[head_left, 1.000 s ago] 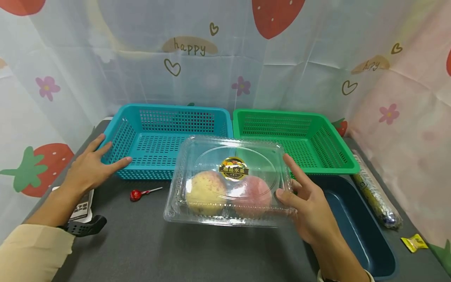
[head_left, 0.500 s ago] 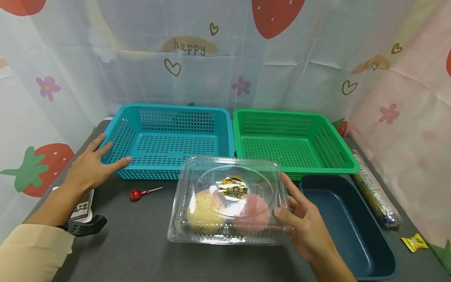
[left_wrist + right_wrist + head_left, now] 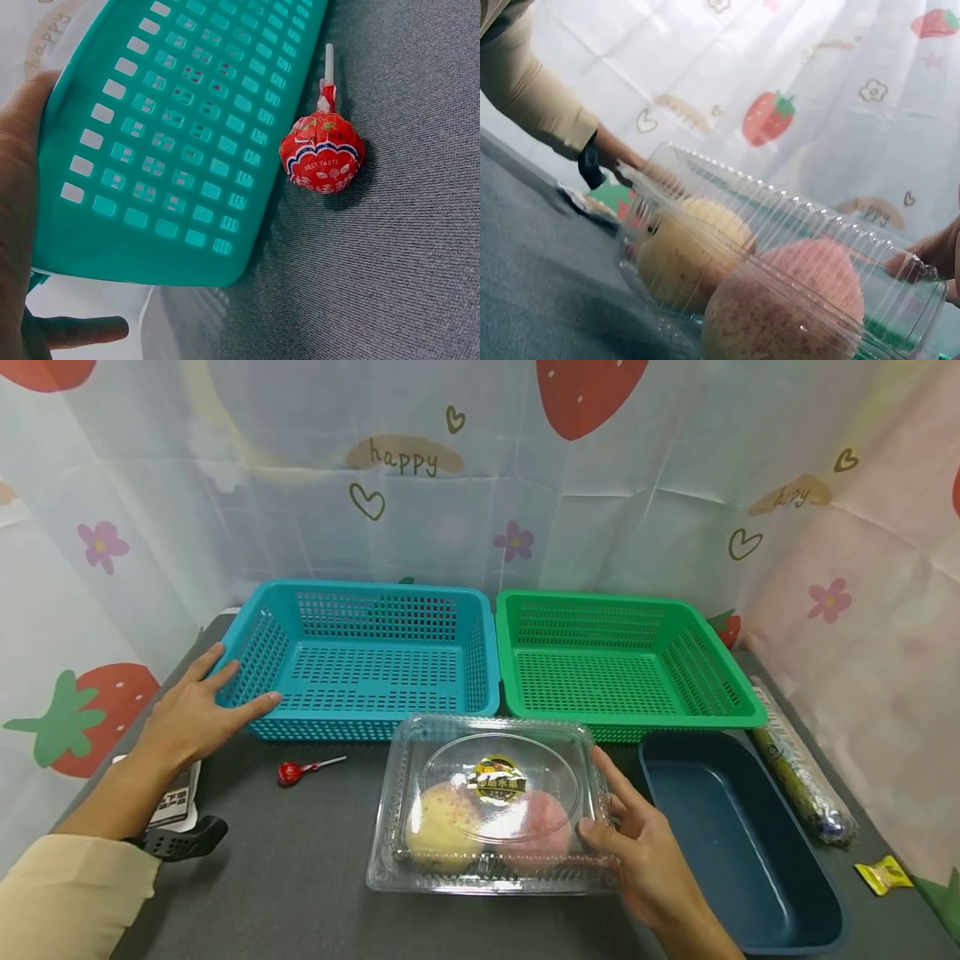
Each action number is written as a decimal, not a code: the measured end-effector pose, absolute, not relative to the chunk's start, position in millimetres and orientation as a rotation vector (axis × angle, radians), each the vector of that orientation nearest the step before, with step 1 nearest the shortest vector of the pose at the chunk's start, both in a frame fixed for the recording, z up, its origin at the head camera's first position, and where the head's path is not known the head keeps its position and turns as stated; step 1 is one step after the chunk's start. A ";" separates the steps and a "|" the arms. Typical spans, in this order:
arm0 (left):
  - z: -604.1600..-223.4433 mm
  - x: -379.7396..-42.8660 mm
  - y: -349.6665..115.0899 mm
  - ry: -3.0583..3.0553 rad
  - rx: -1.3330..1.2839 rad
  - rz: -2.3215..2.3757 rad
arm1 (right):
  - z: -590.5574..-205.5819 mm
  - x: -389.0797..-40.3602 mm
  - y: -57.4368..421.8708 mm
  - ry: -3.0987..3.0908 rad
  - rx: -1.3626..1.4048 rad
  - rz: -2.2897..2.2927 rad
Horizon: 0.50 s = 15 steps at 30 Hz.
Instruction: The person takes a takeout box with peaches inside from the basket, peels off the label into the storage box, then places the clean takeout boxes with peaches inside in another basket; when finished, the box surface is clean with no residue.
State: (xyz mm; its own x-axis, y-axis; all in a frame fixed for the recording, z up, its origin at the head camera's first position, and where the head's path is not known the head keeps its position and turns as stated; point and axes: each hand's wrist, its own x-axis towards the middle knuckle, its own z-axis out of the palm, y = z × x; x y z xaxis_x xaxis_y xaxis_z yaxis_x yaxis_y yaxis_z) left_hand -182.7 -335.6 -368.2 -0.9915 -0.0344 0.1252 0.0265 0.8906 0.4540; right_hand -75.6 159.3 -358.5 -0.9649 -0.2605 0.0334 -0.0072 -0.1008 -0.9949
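My right hand (image 3: 641, 847) grips the right side of a clear plastic clamshell fruit box (image 3: 386, 864) with a gold-and-black label. Through its lid show a yellow peach-like fruit (image 3: 438, 831) and a pink one (image 3: 538, 831); the right wrist view shows both from the side, the pink fruit (image 3: 784, 307) nearer. Whether the box touches the table, I cannot tell. My left hand (image 3: 183, 714) rests with spread fingers at the left front corner of a blue perforated basket (image 3: 360, 728). In the left wrist view a red-wrapped lollipop (image 3: 324, 154) lies beside the basket's wall.
A green basket (image 3: 630, 723) stands right of the blue one. Before it sits a dark blue plastic tub (image 3: 735, 835). Farther right lie a long wrapped packet (image 3: 802, 777) and a small yellow wrapped candy (image 3: 883, 875). Printed packaging (image 3: 176, 802) lies under my left forearm.
The right hand has brought the fruit box down and toward me, away from the baskets, so its lid no longer overlaps the basket interiors. The left hand stays in place.
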 end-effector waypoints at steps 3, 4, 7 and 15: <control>-369.1 -183.5 -335.8 -2.934 0.003 -0.710 | -362.0 -75.0 161.1 1.960 -0.297 -2.196; -369.2 -183.8 -335.8 -2.936 0.003 -0.711 | -363.1 -74.7 161.8 1.950 -0.296 -2.197; -369.0 -184.6 -336.0 -2.942 0.006 -0.710 | -366.1 -73.7 164.0 1.942 -0.302 -2.192; -368.3 -184.0 -337.2 -2.941 0.006 -0.695 | -374.9 -72.9 167.4 1.888 -0.307 -2.211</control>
State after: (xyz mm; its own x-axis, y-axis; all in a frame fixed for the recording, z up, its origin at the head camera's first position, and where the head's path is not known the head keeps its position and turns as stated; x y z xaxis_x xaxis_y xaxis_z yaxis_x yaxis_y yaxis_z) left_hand -184.0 -337.2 -368.3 -0.9928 -0.0312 0.1158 0.0239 0.8947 0.4461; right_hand -72.9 167.4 -374.9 -0.9544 -0.2979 0.0173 0.0296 -0.1523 -0.9879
